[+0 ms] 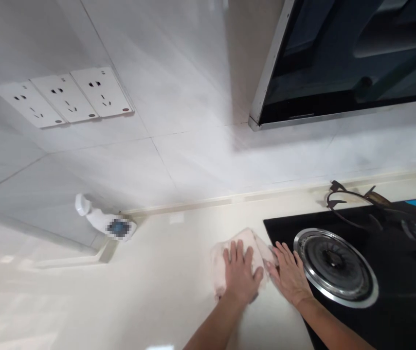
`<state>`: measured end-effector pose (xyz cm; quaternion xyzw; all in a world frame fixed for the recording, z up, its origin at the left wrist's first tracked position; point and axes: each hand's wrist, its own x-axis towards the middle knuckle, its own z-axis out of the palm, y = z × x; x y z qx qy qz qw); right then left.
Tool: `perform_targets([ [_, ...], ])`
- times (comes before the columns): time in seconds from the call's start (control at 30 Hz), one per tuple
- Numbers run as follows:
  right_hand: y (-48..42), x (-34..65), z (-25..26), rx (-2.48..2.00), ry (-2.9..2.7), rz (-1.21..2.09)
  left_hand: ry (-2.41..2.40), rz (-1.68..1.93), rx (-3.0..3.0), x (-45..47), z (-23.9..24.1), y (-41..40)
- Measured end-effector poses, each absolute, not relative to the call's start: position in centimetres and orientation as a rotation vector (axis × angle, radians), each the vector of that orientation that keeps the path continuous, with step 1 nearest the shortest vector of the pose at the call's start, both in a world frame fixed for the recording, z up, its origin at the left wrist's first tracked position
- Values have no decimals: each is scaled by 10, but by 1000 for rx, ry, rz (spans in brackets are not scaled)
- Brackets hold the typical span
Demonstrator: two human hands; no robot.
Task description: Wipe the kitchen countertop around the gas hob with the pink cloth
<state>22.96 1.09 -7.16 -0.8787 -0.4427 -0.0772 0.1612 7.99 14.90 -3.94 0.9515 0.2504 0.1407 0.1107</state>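
A pale pinkish cloth [246,237] lies on the cream countertop [164,277], just left of the black gas stove [280,228]. My left hand [240,272] presses flat on it with the fingers spread. At the cloth's right side, my right hand [291,274] lies stretched out over the stove's left edge, its thumb side by the cloth's corner. Whether the right fingertips pin any of the fabric cannot be made out. A round burner with a shiny metal ring [361,291] sits right beside my right hand.
A white spray bottle [100,219] stands at the back left corner. Black pan supports [353,194] lean at the stove's rear by the wall. A dark range hood [339,58] juts out above. Several wall sockets [65,99] are at the upper left.
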Motion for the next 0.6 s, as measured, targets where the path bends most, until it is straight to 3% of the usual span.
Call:
perform_targets([
  [0.2,13,227,-64,-2566,-1263,-99,593,522,2825,23,-42,107],
  [0.33,13,227,-60,-2576,-1261,-76,569,598,2845,-7,-33,121],
  [0.6,12,226,-60,-2531,-1271,-93,1198,571,2927,-114,-47,196],
])
